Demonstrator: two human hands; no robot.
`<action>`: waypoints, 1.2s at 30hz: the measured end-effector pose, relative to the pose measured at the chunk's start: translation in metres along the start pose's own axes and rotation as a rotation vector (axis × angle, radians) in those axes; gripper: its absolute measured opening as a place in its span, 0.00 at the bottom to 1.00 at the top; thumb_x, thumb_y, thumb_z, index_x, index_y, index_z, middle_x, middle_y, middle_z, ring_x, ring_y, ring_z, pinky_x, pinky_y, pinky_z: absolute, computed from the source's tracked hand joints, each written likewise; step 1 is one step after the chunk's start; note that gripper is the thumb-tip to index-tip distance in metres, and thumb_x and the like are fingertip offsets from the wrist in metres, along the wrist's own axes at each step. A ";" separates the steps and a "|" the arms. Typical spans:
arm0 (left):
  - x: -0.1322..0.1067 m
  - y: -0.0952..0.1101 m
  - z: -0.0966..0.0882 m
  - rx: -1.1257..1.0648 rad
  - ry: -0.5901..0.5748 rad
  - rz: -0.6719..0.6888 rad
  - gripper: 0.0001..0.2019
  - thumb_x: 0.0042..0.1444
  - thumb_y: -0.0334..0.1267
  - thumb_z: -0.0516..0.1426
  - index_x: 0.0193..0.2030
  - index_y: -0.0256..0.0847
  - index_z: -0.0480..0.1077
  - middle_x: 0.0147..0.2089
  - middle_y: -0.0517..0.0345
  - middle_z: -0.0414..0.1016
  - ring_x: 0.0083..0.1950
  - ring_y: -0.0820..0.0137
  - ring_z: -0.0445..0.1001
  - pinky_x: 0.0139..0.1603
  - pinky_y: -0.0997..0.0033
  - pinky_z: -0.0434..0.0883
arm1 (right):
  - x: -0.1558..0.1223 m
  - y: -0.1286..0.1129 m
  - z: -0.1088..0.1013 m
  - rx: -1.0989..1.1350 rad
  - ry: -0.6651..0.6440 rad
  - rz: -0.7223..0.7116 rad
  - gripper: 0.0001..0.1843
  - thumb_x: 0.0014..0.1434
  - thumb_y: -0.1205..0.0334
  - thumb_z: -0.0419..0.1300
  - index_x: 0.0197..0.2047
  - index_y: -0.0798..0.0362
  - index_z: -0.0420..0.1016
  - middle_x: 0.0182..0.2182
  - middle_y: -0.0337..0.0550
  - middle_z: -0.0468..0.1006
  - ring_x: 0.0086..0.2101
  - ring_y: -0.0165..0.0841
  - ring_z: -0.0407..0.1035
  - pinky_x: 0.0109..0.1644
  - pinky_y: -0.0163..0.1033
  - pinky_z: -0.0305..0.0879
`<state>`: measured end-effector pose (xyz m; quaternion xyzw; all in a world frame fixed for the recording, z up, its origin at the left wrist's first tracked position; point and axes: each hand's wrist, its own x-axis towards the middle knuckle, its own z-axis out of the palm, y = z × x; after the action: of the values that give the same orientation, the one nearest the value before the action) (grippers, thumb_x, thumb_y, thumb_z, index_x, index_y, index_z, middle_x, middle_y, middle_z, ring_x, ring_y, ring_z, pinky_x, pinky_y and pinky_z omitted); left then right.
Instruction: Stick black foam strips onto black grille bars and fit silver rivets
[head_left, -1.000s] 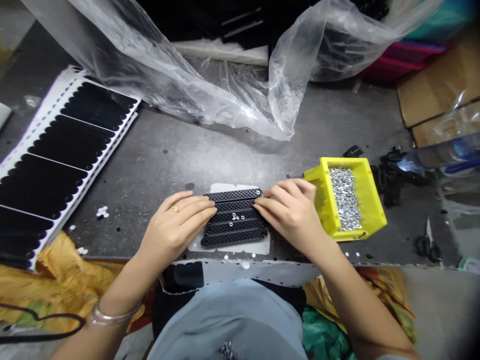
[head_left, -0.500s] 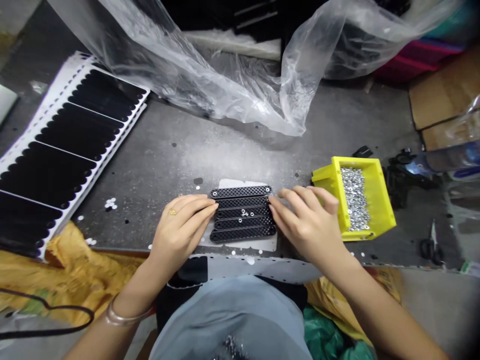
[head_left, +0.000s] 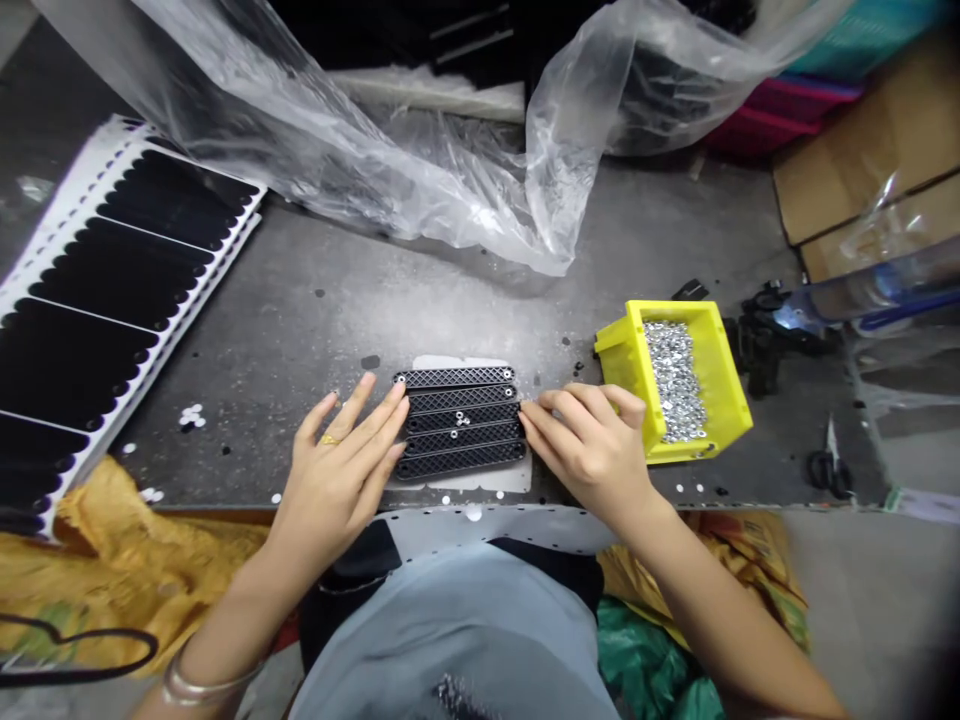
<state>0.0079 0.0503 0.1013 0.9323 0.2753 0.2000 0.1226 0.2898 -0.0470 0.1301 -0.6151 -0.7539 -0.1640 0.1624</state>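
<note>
Open left hand (head_left: pixel 337 470) and loosely curled right hand (head_left: pixel 592 445) touch five black mesh strips (head_left: pixel 459 423), gripping nothing

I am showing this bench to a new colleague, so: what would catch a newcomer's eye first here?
A bright yellow plastic bin of small silver rings stands at right on the grey bench. At front centre, the left hand and right hand flank black lattice strips. Far left lie black scalloped pads on white backing.

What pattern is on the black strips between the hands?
The black strips show a diamond lattice, clearest in the head view.
</note>
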 end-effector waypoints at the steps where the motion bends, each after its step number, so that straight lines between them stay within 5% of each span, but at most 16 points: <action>1: 0.000 -0.001 -0.001 0.004 -0.008 0.014 0.28 0.71 0.33 0.53 0.77 0.44 0.56 0.73 0.47 0.66 0.79 0.53 0.56 0.75 0.42 0.53 | -0.001 0.000 0.000 -0.022 0.004 -0.019 0.04 0.68 0.66 0.64 0.42 0.51 0.81 0.35 0.38 0.85 0.40 0.35 0.74 0.51 0.44 0.56; 9: -0.009 0.005 0.002 -0.077 -0.106 -0.101 0.31 0.74 0.33 0.48 0.80 0.43 0.43 0.79 0.43 0.52 0.82 0.55 0.43 0.73 0.45 0.60 | -0.009 -0.012 -0.008 -0.182 -0.115 -0.184 0.14 0.70 0.62 0.61 0.51 0.60 0.83 0.44 0.48 0.85 0.47 0.40 0.71 0.56 0.44 0.60; 15: -0.006 0.000 0.002 -0.001 -0.056 -0.023 0.31 0.73 0.36 0.50 0.80 0.43 0.48 0.77 0.47 0.57 0.80 0.54 0.52 0.77 0.47 0.55 | 0.006 -0.023 -0.018 -0.443 -0.313 -0.418 0.18 0.70 0.58 0.57 0.48 0.62 0.84 0.46 0.56 0.82 0.48 0.47 0.70 0.60 0.50 0.59; 21: 0.003 -0.016 0.003 0.001 0.008 0.086 0.31 0.71 0.38 0.53 0.78 0.43 0.53 0.75 0.48 0.62 0.78 0.53 0.57 0.78 0.48 0.52 | 0.020 -0.010 -0.027 -0.431 -0.425 -0.568 0.16 0.69 0.59 0.57 0.45 0.56 0.85 0.44 0.55 0.81 0.48 0.47 0.70 0.59 0.51 0.61; 30: -0.005 -0.017 -0.002 0.015 -0.076 0.095 0.29 0.73 0.36 0.53 0.77 0.40 0.54 0.75 0.48 0.63 0.80 0.57 0.52 0.75 0.48 0.58 | 0.010 -0.002 -0.016 -0.101 -0.379 -0.509 0.15 0.63 0.74 0.57 0.47 0.57 0.82 0.44 0.54 0.80 0.47 0.45 0.70 0.56 0.50 0.66; 36: 0.001 -0.028 -0.003 -0.002 -0.045 0.114 0.24 0.72 0.34 0.54 0.73 0.44 0.62 0.73 0.52 0.67 0.80 0.57 0.52 0.74 0.47 0.58 | 0.018 0.003 -0.014 -0.034 -0.239 -0.385 0.11 0.70 0.65 0.59 0.37 0.56 0.81 0.35 0.48 0.80 0.38 0.39 0.70 0.49 0.47 0.64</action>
<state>-0.0053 0.0742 0.0949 0.9506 0.2186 0.1859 0.1183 0.2900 -0.0372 0.1504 -0.4775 -0.8684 -0.1308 0.0271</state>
